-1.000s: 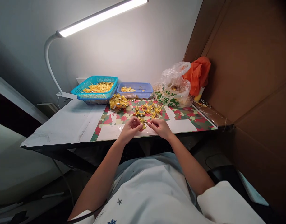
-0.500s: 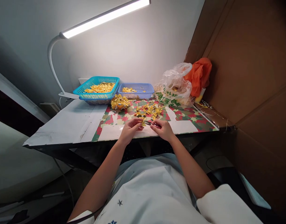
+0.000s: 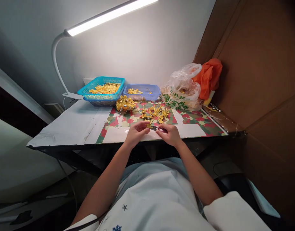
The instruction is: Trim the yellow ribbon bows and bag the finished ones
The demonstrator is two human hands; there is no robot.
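From where I stand, both hands meet low over the near edge of the counter (image 3: 65, 123); the left hand (image 3: 136, 132) has its grip pinched, thumb to fingers, on a small yellow flower piece (image 3: 149, 124); the right hand's (image 3: 170, 133) grip is closed round a slim dark tool (image 3: 154, 128), its tip pointing at that piece; just beyond lies a loose heap of gold flowers (image 3: 158, 113), with a fuller bunch (image 3: 125, 104) to its left.

The piece is so small that a light pinch might let it twist or drop into the heap, where it would be hard to pick out; the tool, pressed too hard or off-line, could bend a petal or nip a fingertip.

Fingers cover much of the piece and the tool's handles; I can't tell whether tip and piece touch, nor what sort of tool it is; the plastic bag's (image 3: 181, 96) contents are blurred by its film; the lamp's (image 3: 109, 18) far end is cut off above.
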